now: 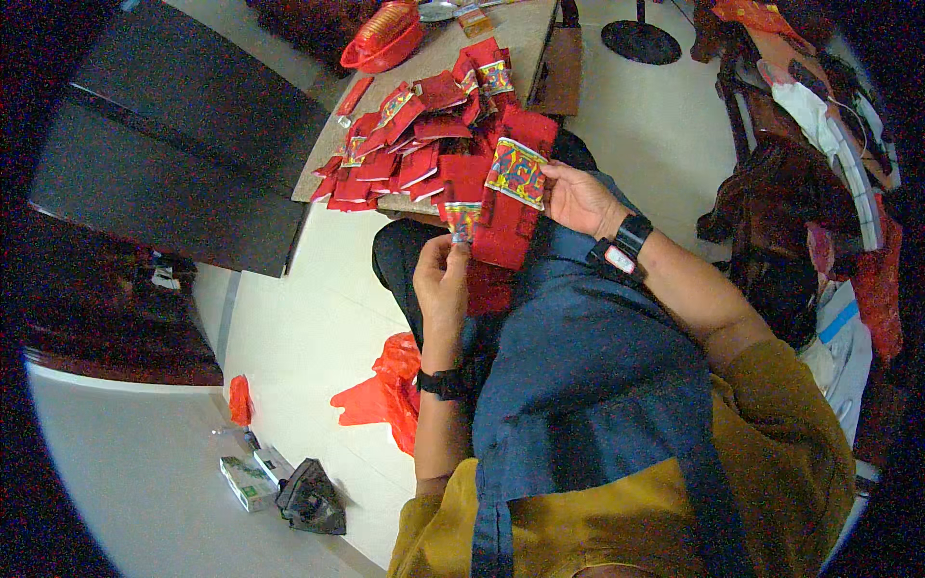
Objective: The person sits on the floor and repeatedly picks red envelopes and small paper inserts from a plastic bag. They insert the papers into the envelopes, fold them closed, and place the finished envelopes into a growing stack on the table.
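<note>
Between the thumb and fingers of my left hand is the lower end of a red packet with a patterned band. My right hand grips the right edge of a larger red packet with a yellow and blue band, tilted and partly overlapping the first one. Beyond both hands, many similar red packets lie heaped on the table, some with the same bright band. More red material shows below the held packets, over my lap; its shape is partly hidden.
A red plastic basket stands at the table's far left. Dark furniture is on the left. An orange-red plastic bag lies on the floor, with boxes and a black bag further left. Clothes are piled at right.
</note>
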{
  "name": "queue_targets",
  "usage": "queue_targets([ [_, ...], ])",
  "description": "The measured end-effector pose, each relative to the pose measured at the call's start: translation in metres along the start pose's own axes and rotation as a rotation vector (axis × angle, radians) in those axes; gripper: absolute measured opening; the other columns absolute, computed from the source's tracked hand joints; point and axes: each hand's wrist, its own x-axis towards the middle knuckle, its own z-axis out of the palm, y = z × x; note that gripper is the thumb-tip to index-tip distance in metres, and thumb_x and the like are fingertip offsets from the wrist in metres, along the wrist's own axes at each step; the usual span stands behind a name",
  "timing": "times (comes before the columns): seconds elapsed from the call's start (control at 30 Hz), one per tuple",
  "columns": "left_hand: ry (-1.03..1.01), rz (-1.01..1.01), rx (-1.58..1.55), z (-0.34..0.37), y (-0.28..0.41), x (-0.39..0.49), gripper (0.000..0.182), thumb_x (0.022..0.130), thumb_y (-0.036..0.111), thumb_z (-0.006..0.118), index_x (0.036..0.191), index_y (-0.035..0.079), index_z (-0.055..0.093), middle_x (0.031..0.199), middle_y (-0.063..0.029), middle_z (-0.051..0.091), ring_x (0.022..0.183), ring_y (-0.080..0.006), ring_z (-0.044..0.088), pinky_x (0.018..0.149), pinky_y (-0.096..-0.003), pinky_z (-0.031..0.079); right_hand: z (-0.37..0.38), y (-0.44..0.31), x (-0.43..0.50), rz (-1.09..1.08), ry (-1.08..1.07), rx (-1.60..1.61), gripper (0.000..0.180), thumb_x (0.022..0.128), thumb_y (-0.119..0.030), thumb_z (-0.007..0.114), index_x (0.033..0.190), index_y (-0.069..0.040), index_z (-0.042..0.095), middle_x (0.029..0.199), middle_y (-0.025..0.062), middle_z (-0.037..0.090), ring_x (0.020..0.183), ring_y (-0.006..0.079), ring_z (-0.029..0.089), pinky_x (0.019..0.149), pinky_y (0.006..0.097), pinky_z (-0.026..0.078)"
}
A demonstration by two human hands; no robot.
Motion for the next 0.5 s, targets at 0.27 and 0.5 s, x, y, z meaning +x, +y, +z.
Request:
queue_targets([
  [0.27,0.384,0.376,-0.119,0.003,0.038,-0.002,0.022,0.09,0.012,0.056,0.107,-0.003,0.055,0.095,-0.0068,0.057,0.083,-0.0113,0.052,0.075,-0.0247,0.044,-0.002,-0.001,0.001,0.018,0.003,-0.002,0.031,0.086,-0.017,0.057,0.114,-0.004,0.054,0.112,0.0097,0.061,0.101,0.0221,0.059,0.093,0.0375,0.045],
  [0.5,-0.114,0.23,0.054,0.043,0.042,0.028,0.024,0.089,0.017,0.057,0.1,-0.004,0.06,0.089,-0.0081,0.063,0.082,-0.011,0.055,0.074,-0.0252,0.045,-0.003,0.001,0.005,-0.011,0.049,-0.061,0.023,0.089,-0.021,0.054,0.105,-0.007,0.06,0.104,0.0085,0.065,0.093,0.0223,0.062,0.09,0.0397,0.047],
])
